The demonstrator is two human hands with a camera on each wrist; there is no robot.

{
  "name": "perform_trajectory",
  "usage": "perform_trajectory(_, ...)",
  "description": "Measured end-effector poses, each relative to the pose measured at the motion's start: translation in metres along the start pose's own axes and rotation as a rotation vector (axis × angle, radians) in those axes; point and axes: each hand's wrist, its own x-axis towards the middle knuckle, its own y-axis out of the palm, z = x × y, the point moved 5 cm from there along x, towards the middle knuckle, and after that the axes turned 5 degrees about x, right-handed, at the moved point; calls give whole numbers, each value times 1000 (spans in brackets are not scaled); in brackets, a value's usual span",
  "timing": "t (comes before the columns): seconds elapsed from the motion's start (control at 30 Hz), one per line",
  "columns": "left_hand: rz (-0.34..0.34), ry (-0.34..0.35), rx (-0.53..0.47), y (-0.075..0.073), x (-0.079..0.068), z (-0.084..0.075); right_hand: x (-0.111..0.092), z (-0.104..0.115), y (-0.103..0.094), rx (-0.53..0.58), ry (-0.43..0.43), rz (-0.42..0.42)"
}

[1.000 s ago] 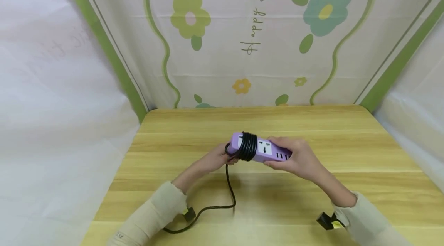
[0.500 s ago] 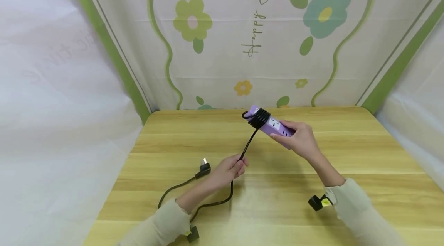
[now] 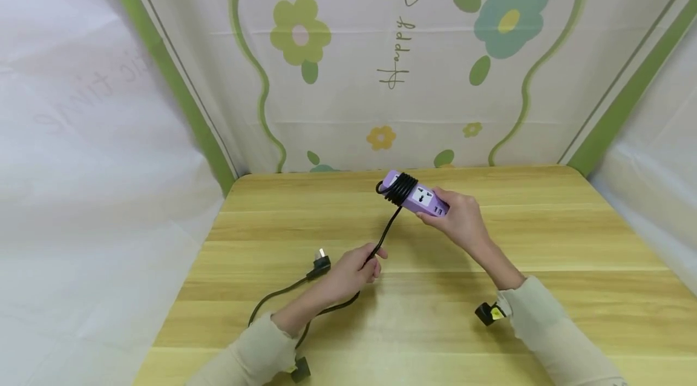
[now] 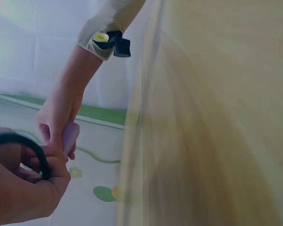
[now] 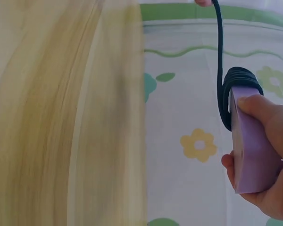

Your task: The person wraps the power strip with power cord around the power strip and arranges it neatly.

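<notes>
A purple power strip [image 3: 409, 196] with white sockets hangs tilted above the table, its near end gripped by my right hand [image 3: 463, 220]. Several turns of black power cord [image 3: 401, 189] are wound round its far end. From that coil the cord runs down to my left hand [image 3: 351, 271], which pinches it with curled fingers. The black plug [image 3: 320, 265], prongs upward, lies on the table left of the left hand. In the right wrist view, the thumb and fingers wrap the strip's purple body [image 5: 252, 141]. The left wrist view shows the cord [image 4: 37, 148] looping over the left fist.
The wood-grain table [image 3: 463, 350] fills the lower view. A flower-printed curtain [image 3: 348, 71] stands along its back edge, with white sheets [image 3: 109, 204] at the sides. Small black devices [image 3: 484, 313] are strapped at both cuffs.
My left hand has gone from the strip's coiled end down the cord, drawing it taut. My right hand has raised and tilted the strip, then shifted slightly left. The plug has come into view.
</notes>
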Motion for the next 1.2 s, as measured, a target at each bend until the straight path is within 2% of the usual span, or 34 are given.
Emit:
perform_trajectory(0.1, 29, -27, -50, 1, 0, 2, 0, 0, 1, -38, -37, -26)
perform_trajectory(0.2, 32, -35, -40, 0, -1, 1, 1, -1, 1, -72, -60, -47)
perform_trajectory(0.33, 33, -15, 23, -4, -5, -6, 0, 0, 1, -115, -72, -55)
perform_trajectory(0.53, 29, 12, 158, -18, -8, -21, -2, 2, 8, -161, -85, -8)
perform_trajectory(0.6, 9, 30, 282, -24, -9, -25, -4, 3, 11, -183, -95, 7)
perform_trajectory(0.67, -25, 67, 455, -31, -11, -32, -6, 5, 15, -213, -108, 25)
perform_trajectory(0.83, -192, 166, 1131, -48, -19, -49, -17, 14, 24, -277, -172, 91)
perform_trajectory(0.9, -259, 197, 1348, -53, -21, -53, -23, 20, 28, -287, -187, 133)
perform_trajectory(0.93, -285, 220, 1419, -55, -22, -56, -25, 23, 30, -291, -190, 158)
perform_trajectory(0.97, -313, 247, 1468, -57, -22, -59, -29, 26, 32, -287, -192, 185)
perform_trajectory(1.07, -414, 356, 1490, -62, -21, -68, -36, 35, 38, -276, -181, 276)
perform_trajectory(1.2, -459, 458, 1498, -65, -18, -78, -43, 49, 48, -225, -180, 381)
